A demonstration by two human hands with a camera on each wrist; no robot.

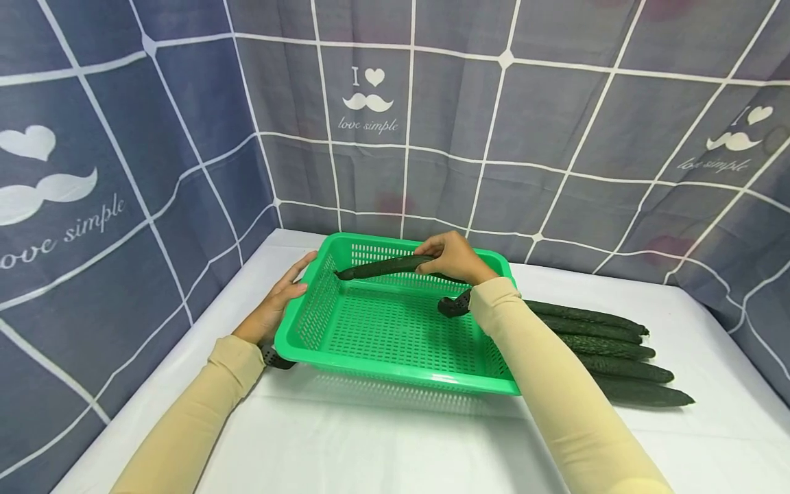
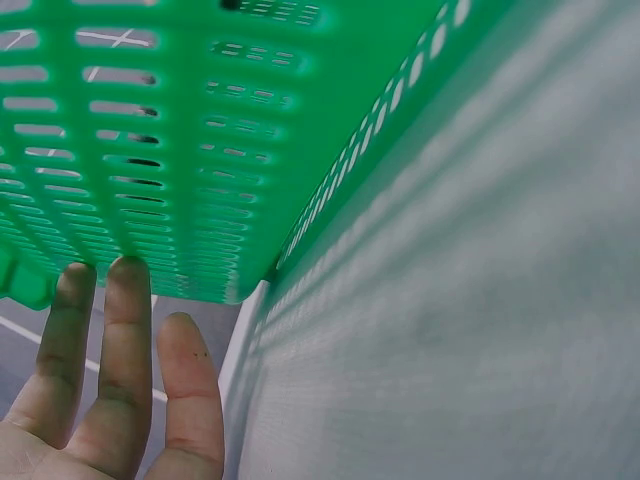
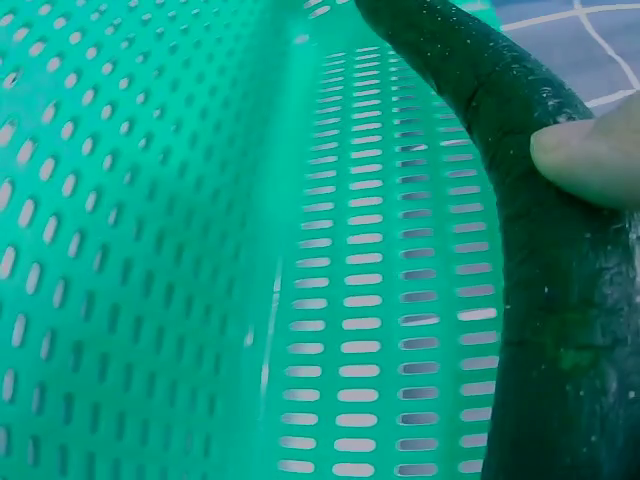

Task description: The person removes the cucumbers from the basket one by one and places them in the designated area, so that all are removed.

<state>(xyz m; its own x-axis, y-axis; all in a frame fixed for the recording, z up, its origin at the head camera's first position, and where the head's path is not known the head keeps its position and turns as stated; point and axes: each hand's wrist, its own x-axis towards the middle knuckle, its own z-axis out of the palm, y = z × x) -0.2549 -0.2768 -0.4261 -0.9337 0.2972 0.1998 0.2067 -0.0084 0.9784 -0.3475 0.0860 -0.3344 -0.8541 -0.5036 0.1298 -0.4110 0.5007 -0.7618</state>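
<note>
A green plastic basket (image 1: 395, 367) with slotted walls stands on the white table in the head view. My right hand (image 1: 453, 257) pinches a long dark green cucumber (image 1: 376, 267) over the far part of the basket. One end of this cucumber points at the basket's left wall; the other end is partly hidden by the hand. In the right wrist view, a fingertip presses on the curved cucumber (image 3: 550, 250). My left hand (image 1: 278, 302) rests against the basket's left side. The left wrist view shows its fairly straight fingers (image 2: 125, 350) touching the slotted outer wall.
Several cucumbers (image 1: 617, 350) lie side by side on the white table (image 1: 716, 453), right of the basket, partly behind my right forearm. A grey checked curtain (image 1: 444, 103) hangs behind the table and along its left side.
</note>
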